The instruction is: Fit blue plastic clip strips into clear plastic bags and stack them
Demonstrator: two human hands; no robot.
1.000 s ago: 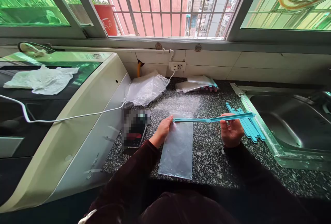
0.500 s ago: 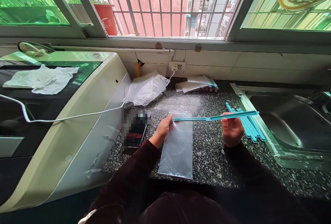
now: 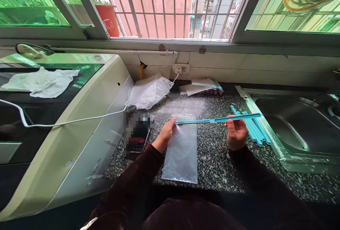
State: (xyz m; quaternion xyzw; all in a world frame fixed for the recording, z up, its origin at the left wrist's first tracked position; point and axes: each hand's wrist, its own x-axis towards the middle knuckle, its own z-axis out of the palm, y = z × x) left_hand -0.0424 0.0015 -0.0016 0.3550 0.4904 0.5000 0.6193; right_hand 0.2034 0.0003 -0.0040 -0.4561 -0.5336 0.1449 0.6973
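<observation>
A long teal bag sealing clip [image 3: 198, 121], unfolded at its hinge, stretches across the upper part of a clear plastic bag [image 3: 182, 155] lying flat on the counter. My left hand [image 3: 166, 132] is closed on the clip's left end, beside the bag's upper left edge. The fingers of my right hand [image 3: 237, 133] pinch the clip's right half, which extends past them to the right. Several more teal clips [image 3: 255, 130] lie in a loose bunch just behind and to the right of that hand.
A phone [image 3: 138, 134] lies left of the bag. Clear bags [image 3: 150, 91] are heaped near the wall socket, and clipped bags [image 3: 200, 86] lie at the back. A metal sink [image 3: 287, 123] is at right, a large machine [image 3: 87, 134] at left. A white cable [image 3: 87, 116] crosses it.
The clip's right end has shifted slightly left and its right half has turned a little in my right hand. Both hands keep their hold, and the bag stays in place.
</observation>
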